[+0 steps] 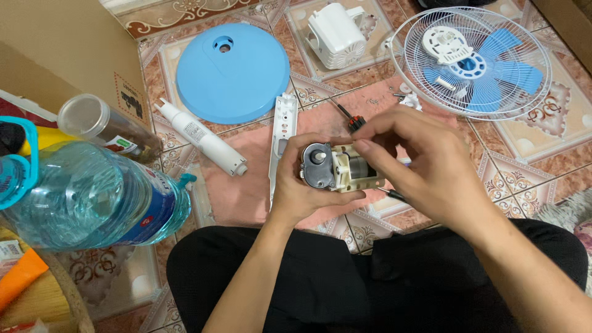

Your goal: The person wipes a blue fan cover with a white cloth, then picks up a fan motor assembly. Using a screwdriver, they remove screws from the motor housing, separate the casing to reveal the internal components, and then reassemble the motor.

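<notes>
Closely, both hands [370, 166], boxy metal-and-plastic motor [336, 168]

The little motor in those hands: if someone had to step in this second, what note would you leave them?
Left hand: cups the small fan motor from below.
Right hand: fingertips pinch the motor's top.
On the tiled floor: blue round base, white pole, long white panel, white motor cover, grille with blue blades, a screwdriver behind the hands.
Done: fan lies in separate parts, motor out.
Left: motor is in hand, nothing reassembled.
</notes>
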